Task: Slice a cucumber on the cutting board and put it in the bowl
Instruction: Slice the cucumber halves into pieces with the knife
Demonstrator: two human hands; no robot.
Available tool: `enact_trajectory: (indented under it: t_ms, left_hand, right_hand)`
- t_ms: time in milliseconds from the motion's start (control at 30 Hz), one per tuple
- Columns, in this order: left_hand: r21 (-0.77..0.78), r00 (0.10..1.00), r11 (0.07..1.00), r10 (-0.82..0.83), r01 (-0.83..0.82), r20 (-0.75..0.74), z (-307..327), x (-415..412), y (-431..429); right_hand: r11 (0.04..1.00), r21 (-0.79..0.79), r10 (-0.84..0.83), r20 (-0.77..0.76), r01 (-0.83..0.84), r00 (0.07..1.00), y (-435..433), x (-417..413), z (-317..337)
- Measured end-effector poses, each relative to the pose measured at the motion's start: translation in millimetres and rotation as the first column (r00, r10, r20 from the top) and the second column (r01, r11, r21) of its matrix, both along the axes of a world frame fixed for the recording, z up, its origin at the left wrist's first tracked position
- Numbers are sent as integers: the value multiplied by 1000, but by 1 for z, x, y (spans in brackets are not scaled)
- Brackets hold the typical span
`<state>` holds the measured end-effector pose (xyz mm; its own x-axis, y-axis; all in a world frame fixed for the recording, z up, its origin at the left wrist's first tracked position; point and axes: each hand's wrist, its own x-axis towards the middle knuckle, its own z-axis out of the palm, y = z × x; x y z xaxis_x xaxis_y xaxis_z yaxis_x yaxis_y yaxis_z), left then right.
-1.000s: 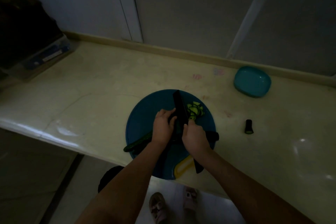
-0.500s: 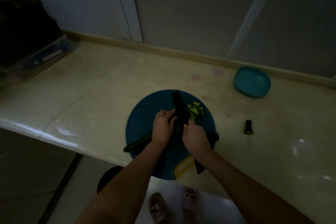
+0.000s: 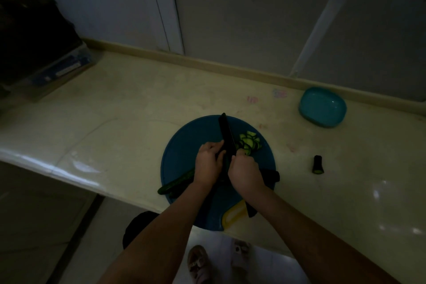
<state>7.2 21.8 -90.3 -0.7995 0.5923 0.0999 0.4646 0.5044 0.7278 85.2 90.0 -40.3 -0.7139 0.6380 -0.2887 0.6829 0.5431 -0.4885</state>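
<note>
Two hands met over a round blue cutting board [image 3: 184,159] on the table [image 3: 138,110]. The left hand [image 3: 207,163] had its fingers curled round the cucumber [image 3: 176,183], and the right hand [image 3: 245,173] gripped a dark knife [image 3: 227,134]. Cut slices [image 3: 250,143] lay piled on the board, well apart from the teal bowl [image 3: 327,122] at far right.

This is looking like a dimly lit home kitchen. A pale, glossy countertop [image 3: 138,122] is running across the middle of the frame, with a low upstand and plain wall panels filling the upper half. At lower centre, a round blue cutting board [image 3: 184,152] is lying at the counter's near edge, carrying a cucumber [image 3: 177,181], cut slices [image 3: 250,142] and a dark knife [image 3: 227,134]. A teal bowl [image 3: 322,108] is sitting at right near the wall. Floor [image 3: 96,237] is showing along the bottom.
</note>
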Motion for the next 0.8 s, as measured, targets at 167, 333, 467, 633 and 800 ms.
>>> enact_trajectory:
  t_ms: [167,333,467,633,800]
  left_hand:
    - [3,1000,1000,-14,14,6,0,0,-1]
    - [4,1000,1000,-1,1,15,1,0,-1]
    - [-3,1000,1000,-23,23,-5,1,-2,-3]
    - [-39,987,988,-155,153,-49,-1,-4,-9]
    - [-21,995,996,-87,87,-45,0,-12,-4]
  right_hand:
    - [999,-31,8,22,-7,1000,2,-10,-4]
    - [998,-56,-5,57,9,998,0,-17,-13]
    - [1000,-19,4,46,-3,999,8,-7,-15]
    - [1000,-6,-1,29,2,1000,12,2,-15]
    - [1000,-27,-1,-10,1,1000,12,4,-14]
